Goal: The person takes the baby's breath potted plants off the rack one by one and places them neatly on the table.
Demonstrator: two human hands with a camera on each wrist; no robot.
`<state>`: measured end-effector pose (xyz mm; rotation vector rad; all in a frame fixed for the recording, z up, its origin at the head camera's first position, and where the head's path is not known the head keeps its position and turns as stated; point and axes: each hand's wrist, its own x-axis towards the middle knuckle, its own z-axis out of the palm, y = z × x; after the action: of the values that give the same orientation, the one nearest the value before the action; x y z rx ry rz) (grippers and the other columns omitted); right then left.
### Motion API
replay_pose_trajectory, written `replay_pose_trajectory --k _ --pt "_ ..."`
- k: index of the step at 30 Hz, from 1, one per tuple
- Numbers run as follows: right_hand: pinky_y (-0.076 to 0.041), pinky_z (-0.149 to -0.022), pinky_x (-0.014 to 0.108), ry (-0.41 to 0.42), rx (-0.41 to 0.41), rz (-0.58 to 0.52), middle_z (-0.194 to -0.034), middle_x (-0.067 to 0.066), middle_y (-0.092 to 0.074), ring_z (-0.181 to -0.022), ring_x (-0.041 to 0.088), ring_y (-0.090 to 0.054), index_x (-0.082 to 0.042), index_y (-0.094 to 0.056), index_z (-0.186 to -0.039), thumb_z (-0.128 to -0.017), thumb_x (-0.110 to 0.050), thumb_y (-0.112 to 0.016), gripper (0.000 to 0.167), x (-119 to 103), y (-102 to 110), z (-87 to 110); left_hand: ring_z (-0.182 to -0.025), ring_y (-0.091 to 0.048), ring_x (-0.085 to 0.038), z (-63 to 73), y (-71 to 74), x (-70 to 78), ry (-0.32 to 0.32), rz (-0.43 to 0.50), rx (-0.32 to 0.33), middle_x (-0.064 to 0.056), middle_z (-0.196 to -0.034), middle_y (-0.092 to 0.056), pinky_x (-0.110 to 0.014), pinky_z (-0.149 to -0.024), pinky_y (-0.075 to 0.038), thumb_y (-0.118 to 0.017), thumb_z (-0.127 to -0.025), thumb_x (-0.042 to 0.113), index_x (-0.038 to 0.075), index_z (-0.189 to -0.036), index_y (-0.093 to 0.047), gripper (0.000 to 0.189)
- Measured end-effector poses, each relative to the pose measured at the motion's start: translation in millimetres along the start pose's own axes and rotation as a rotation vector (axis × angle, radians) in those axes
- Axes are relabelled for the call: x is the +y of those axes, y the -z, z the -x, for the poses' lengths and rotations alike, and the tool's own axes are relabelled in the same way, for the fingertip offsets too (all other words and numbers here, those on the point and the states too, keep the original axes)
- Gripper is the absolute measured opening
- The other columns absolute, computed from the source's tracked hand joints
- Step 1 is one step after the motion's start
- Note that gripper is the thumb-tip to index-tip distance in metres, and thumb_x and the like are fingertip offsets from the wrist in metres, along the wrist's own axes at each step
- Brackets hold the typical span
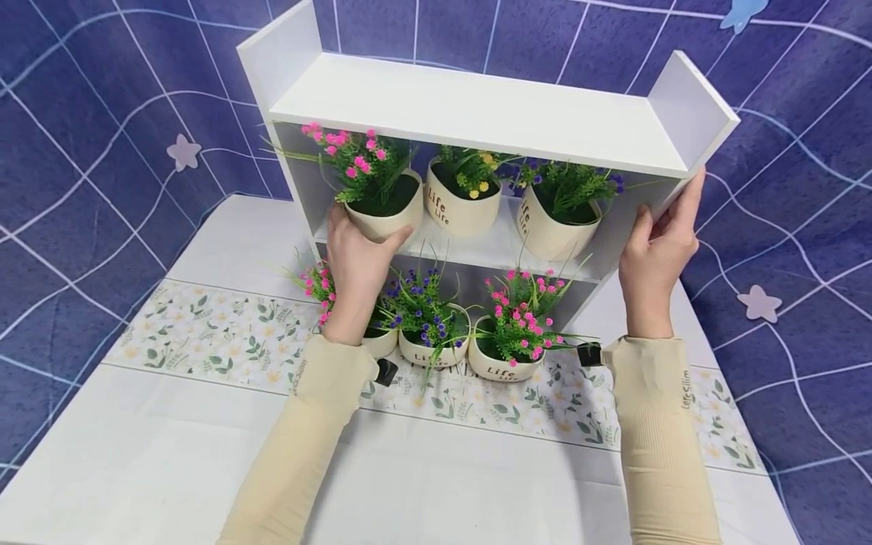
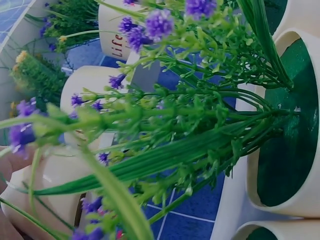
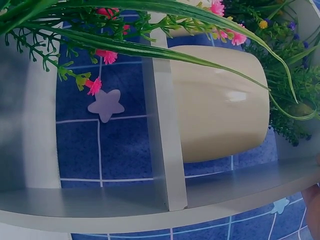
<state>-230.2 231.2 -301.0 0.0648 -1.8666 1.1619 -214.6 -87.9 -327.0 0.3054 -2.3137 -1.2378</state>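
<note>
My left hand (image 1: 361,261) grips a cream flower pot (image 1: 388,216) with pink flowers at the left end of the upper shelf level, thumb across its front. With my right hand (image 1: 659,253) I hold the right side panel of the white shelf (image 1: 477,102), thumb on the inner face. Beside the gripped pot stand a pot with yellow flowers (image 1: 463,204) and a tilted pot with purple flowers (image 1: 559,227). In the left wrist view, purple flowers (image 2: 160,24) cover much of the scene, with part of my left hand at the left edge.
In front of the lower level stand a pot with purple flowers (image 1: 434,348), a pot with pink flowers (image 1: 507,367) and another pink-flowered pot (image 1: 381,344) partly behind my left wrist. A floral strip (image 1: 225,333) crosses the white table (image 1: 177,439). Blue cloth (image 1: 109,151) hangs behind.
</note>
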Motion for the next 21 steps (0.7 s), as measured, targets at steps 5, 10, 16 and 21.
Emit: replay_pose_trajectory --k 5,10,16,21 --pt "-0.05 -0.096 0.021 0.001 0.019 0.013 -0.137 0.002 -0.059 -0.117 0.007 -0.061 -0.006 -0.03 -0.151 -0.094 0.004 -0.047 0.061 0 -1 0.4 -0.13 -0.047 -0.034 3.0 7.8 -3.4 0.005 0.035 -0.007 -0.017 -0.142 -0.046 -0.048 -0.108 -0.039 -0.083 -0.073 0.042 0.005 -0.147 -0.033 0.097" --pt "-0.049 -0.097 0.021 -0.018 0.024 0.003 -0.138 -0.001 -0.059 -0.118 0.006 -0.06 -0.008 -0.03 -0.151 -0.094 0.005 -0.047 0.061 -1 -1 0.1 -0.132 -0.046 -0.032 9.4 15.0 -5.3 0.003 0.06 -0.004 -0.016 -0.144 -0.046 -0.047 -0.108 -0.039 -0.083 -0.072 0.041 0.006 -0.148 -0.034 0.097" --pt "-0.049 -0.098 0.021 0.006 0.014 0.008 -0.139 0.0 -0.058 -0.12 0.007 -0.059 -0.006 -0.03 -0.152 -0.094 0.004 -0.046 0.061 0 -1 0.2 -0.133 -0.046 -0.03 18.2 23.6 -6.3 0.018 0.068 0.013 -0.014 -0.145 -0.047 -0.047 -0.109 -0.039 -0.085 -0.07 0.04 0.006 -0.147 -0.036 0.098" --pt "-0.048 -0.1 0.022 0.014 0.006 0.013 -0.141 0.001 -0.056 -0.121 0.007 -0.058 -0.005 -0.029 -0.152 -0.095 0.004 -0.045 0.06 1 0 0.5 -0.133 -0.046 -0.03 25.9 30.3 -8.7 -0.006 0.106 0.016 -0.015 -0.144 -0.047 -0.046 -0.109 -0.039 -0.087 -0.069 0.037 0.004 -0.147 -0.036 0.098"
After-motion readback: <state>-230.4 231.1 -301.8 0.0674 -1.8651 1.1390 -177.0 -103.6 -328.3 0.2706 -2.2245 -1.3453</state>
